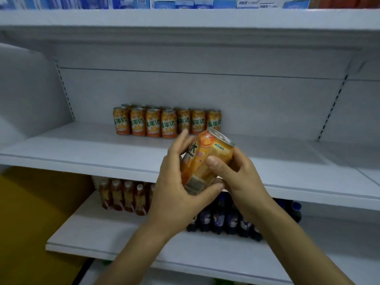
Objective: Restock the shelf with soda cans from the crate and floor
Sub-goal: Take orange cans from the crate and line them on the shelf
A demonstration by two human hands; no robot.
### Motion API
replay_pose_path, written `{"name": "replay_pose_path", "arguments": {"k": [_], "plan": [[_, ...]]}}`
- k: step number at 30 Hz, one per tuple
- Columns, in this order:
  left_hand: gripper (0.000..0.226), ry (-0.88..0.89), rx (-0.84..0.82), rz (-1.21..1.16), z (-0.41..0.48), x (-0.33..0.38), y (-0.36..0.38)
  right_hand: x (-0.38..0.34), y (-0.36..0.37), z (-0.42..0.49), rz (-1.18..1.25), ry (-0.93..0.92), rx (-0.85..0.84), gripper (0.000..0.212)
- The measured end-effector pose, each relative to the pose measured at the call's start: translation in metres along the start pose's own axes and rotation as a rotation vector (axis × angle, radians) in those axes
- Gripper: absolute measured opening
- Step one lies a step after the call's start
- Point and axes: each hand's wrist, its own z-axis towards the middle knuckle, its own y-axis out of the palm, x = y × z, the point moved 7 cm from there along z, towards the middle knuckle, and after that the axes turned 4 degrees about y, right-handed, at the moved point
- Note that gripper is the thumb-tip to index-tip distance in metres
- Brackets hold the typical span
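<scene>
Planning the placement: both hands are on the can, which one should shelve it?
Probably right. The right hand wraps the can mid-body and sits nearer the bare shelf beside the row; the left hand mostly cups its base.

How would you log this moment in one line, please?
left hand: grips can | right hand: grips can | can: tilted, not yet shelved | shelf: cans at back

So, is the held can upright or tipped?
Tipped. The can leans, silver top up-right, barcode end low-left, held between the left hand and right hand.
</scene>
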Motion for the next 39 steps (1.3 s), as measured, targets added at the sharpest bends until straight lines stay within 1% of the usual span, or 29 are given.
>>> {"name": "replay_pose_path", "arguments": {"k": [2, 4, 5, 6, 8, 10, 11, 12, 14, 16, 18, 19, 21, 22, 23, 24, 25, 26, 27, 30, 32, 34, 37, 38, 39], "plan": [[0.082, -0.096, -0.027, -0.176, 0.007, -0.020, -0.002, 0.002, -0.004, 0.020, 0.026, 0.054, -0.030, 0.060], [0.067, -0.119, -0.019, -0.220, 0.019, -0.036, -0.001, 0.004, -0.001, 0.041, -0.018, 0.111, -0.047, 0.059], [0.063, -0.107, 0.026, -0.175, 0.026, -0.044, -0.001, 0.005, 0.002, 0.050, -0.053, 0.140, -0.031, 0.057], [0.066, -0.093, 0.086, -0.111, 0.032, -0.053, -0.003, 0.007, 0.002, 0.059, -0.104, 0.156, 0.010, 0.055], [0.076, -0.003, 0.182, 0.081, 0.047, -0.069, -0.006, 0.012, 0.004, 0.075, -0.183, 0.140, 0.119, 0.058], [0.082, 0.114, 0.200, 0.276, 0.063, -0.083, -0.004, 0.019, 0.006, 0.091, -0.166, 0.133, 0.198, 0.063], [0.084, 0.137, 0.172, 0.329, 0.070, -0.091, -0.001, 0.021, 0.003, 0.101, -0.158, 0.141, 0.226, 0.063], [0.084, 0.116, 0.102, 0.358, 0.077, -0.100, 0.001, 0.023, -0.001, 0.113, -0.175, 0.164, 0.236, 0.062], [0.085, 0.042, -0.136, 0.495, 0.087, -0.116, 0.003, 0.025, -0.010, 0.137, -0.270, 0.225, 0.198, 0.063], [0.086, 0.018, -0.369, 0.726, 0.089, -0.133, -0.003, 0.030, -0.021, 0.164, -0.418, 0.250, 0.134, 0.062], [0.082, 0.019, -0.506, 0.884, 0.094, -0.146, -0.014, 0.038, -0.031, 0.196, -0.513, 0.253, 0.115, 0.063], [0.081, 0.042, -0.550, 0.944, 0.095, -0.151, -0.017, 0.043, -0.034, 0.211, -0.522, 0.259, 0.110, 0.065], [0.082, 0.112, -0.587, 1.033, 0.101, -0.159, -0.021, 0.054, -0.034, 0.242, -0.506, 0.268, 0.104, 0.068], [0.081, 0.100, -0.631, 1.071, 0.102, -0.168, -0.020, 0.060, -0.033, 0.257, -0.507, 0.269, 0.098, 0.070], [0.076, 0.127, -0.620, 1.095, 0.105, -0.176, -0.021, 0.066, -0.031, 0.271, -0.516, 0.274, 0.089, 0.073], [0.071, 0.144, -0.622, 1.098, 0.108, -0.180, -0.022, 0.072, -0.029, 0.285, -0.530, 0.275, 0.084, 0.082], [0.069, 0.148, -0.627, 1.082, 0.110, -0.184, -0.023, 0.079, -0.028, 0.296, -0.549, 0.286, 0.079, 0.095], [0.069, 0.153, -0.634, 1.071, 0.112, -0.187, -0.024, 0.085, -0.026, 0.305, -0.562, 0.294, 0.072, 0.105], [0.075, 0.134, -0.640, 1.060, 0.114, -0.188, -0.028, 0.094, -0.024, 0.313, -0.570, 0.301, 0.064, 0.108], [0.107, 0.099, -0.695, 1.016, 0.113, -0.199, -0.032, 0.114, -0.021, 0.326, -0.549, 0.312, 0.055, 0.093], [0.115, 0.081, -0.697, 0.986, 0.113, -0.203, -0.032, 0.120, -0.022, 0.329, -0.489, 0.292, 0.092, 0.083], [0.112, 0.056, -0.739, 0.998, 0.111, -0.212, -0.030, 0.123, -0.023, 0.330, -0.445, 0.251, 0.154, 0.082], [0.102, 0.017, -0.787, 1.007, 0.110, -0.221, -0.027, 0.128, -0.027, 0.320, -0.577, 0.169, 0.319, 0.099], [0.094, 0.006, -0.815, 1.019, 0.110, -0.224, -0.025, 0.130, -0.027, 0.316, -0.632, 0.133, 0.356, 0.103], [0.083, -0.007, -0.851, 1.031, 0.110, -0.225, -0.023, 0.132, -0.026, 0.313, -0.671, 0.101, 0.383, 0.102]]}}
